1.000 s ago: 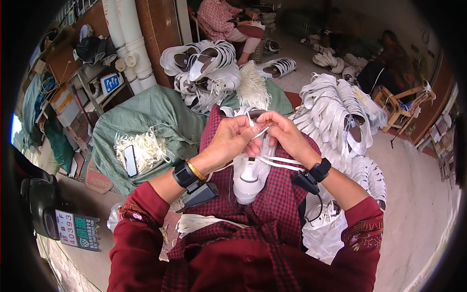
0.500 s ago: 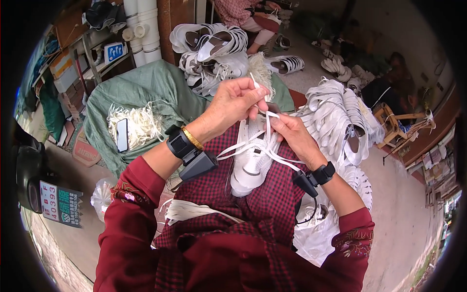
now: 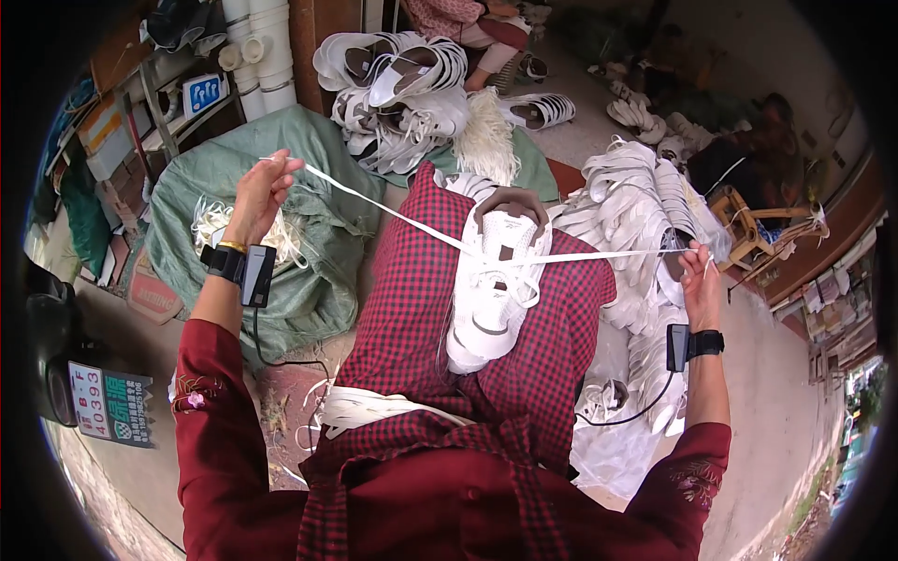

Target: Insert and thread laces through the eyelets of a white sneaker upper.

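A white sneaker [image 3: 485,316] rests on my lap, on the red-and-black checked apron [image 3: 402,309], toe toward me and brown-lined opening away. Its white shoelace [image 3: 383,208] runs out from the lacing to both sides, pulled taut. Out to the left, my left hand [image 3: 260,196] is closed in a pinch on one lace end. My right hand [image 3: 700,280], far to the right, pinches the other end. A loop of lace hangs slack over the right side of the shoe. A bundle of white laces [image 3: 374,409] lies at my waist.
Green sacking [image 3: 309,224] at left bears a heap of white laces [image 3: 281,245]. White shoes [image 3: 398,89] are piled behind it, near a seated person [image 3: 472,33]. More stacked shoes [image 3: 627,201] and a wooden stool [image 3: 753,229] stand at right.
My hands have moved from close together above the shoe to wide apart on either side. The lace ends are drawn out with them, and the shoe's opening shows.
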Available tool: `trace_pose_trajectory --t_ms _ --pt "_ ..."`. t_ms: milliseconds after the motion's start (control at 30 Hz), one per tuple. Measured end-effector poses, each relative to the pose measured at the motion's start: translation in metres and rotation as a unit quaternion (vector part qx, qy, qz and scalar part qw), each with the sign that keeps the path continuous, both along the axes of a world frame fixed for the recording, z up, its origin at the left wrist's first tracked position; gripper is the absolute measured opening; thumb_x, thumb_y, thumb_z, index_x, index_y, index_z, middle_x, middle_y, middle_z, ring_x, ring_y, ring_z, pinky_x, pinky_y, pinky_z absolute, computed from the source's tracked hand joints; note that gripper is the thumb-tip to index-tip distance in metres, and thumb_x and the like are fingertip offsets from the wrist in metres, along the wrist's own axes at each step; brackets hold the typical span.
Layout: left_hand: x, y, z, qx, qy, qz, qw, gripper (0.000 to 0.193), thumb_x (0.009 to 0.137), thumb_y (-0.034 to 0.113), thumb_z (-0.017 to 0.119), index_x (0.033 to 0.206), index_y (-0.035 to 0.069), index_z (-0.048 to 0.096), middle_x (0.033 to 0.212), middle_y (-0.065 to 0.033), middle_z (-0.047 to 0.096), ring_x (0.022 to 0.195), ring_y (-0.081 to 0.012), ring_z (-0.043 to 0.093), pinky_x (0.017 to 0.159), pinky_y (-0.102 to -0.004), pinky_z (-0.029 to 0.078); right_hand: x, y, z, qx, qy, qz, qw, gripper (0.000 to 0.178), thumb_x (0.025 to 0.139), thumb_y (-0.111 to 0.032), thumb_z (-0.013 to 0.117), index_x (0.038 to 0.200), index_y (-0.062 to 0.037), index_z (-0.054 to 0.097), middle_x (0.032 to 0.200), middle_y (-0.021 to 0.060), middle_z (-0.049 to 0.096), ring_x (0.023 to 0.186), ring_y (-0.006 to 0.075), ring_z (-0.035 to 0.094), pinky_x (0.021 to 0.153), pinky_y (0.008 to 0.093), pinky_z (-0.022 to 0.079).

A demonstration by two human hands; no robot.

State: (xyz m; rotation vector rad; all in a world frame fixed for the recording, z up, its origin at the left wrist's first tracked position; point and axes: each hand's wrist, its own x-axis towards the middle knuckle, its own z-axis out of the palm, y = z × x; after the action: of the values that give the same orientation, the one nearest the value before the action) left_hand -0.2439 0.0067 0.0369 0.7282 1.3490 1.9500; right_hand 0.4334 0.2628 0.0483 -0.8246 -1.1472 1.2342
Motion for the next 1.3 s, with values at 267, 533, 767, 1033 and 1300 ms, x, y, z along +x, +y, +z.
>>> trace_pose_trajectory --t_ms 267,533,767,1033,1300 --pt "0.147 0.009 0.015 -0.092 0.477 -0.094 0.869 0.049 0.091 0.017 0.071 0.137 0.012 0.056 0.104 -0.0067 0.07 0.09 -0.019 0.066 0.068 -0.0305 0.05 -0.093 -0.065 0.005 0.175 -0.629 -0.004 0.757 0.033 0.093 -0.023 0.067 0.113 0.0018 0.07 0.09 0.0107 0.076 0.066 0.0161 0.07 0.056 0.026 0.049" --pt "0.185 0.034 0.031 0.114 0.652 -0.188 0.725 0.013 0.089 0.014 0.069 0.098 0.006 0.065 0.098 -0.0098 0.059 0.097 -0.0307 0.055 0.089 -0.0423 0.045 -0.211 -0.162 0.06 0.393 -0.463 0.176 0.775 0.022 0.089 -0.001 0.055 0.106 0.001 0.069 0.092 0.0156 0.069 0.067 0.0238 0.062 0.059 0.0336 0.048" --pt "0.22 0.062 0.071 0.129 0.563 -0.144 0.804 0.017 0.092 0.013 0.068 0.095 -0.003 0.065 0.075 -0.0167 0.065 0.06 -0.0259 0.059 0.059 -0.0367 0.048 -0.241 -0.176 0.065 0.466 -0.482 0.19 0.717 0.012 0.092 -0.013 0.06 0.093 -0.002 0.066 0.066 0.0166 0.065 0.06 0.039 0.065 0.058 0.0481 0.05" --pt "0.213 0.055 0.044 0.06 0.493 -0.188 0.847 0.015 0.092 0.013 0.068 0.094 -0.002 0.067 0.075 -0.0095 0.064 0.067 -0.0123 0.055 0.063 -0.0323 0.047 -0.247 -0.155 0.057 0.426 -0.656 0.148 0.605 0.018 0.089 -0.019 0.067 0.085 -0.0015 0.067 0.071 0.0198 0.068 0.07 0.04 0.068 0.064 0.05 0.051" --pt "0.208 0.045 0.019 0.052 0.44 -0.198 0.875 0.016 0.095 0.013 0.067 0.095 -0.003 0.065 0.078 -0.0039 0.062 0.074 -0.0081 0.054 0.068 -0.0284 0.048 -0.24 -0.14 0.082 0.188 -0.582 0.404 0.68 0.044 0.09 -0.034 0.069 0.066 0.0017 0.058 0.056 -0.0002 0.045 0.054 0.0091 0.039 0.05 0.0336 0.033"
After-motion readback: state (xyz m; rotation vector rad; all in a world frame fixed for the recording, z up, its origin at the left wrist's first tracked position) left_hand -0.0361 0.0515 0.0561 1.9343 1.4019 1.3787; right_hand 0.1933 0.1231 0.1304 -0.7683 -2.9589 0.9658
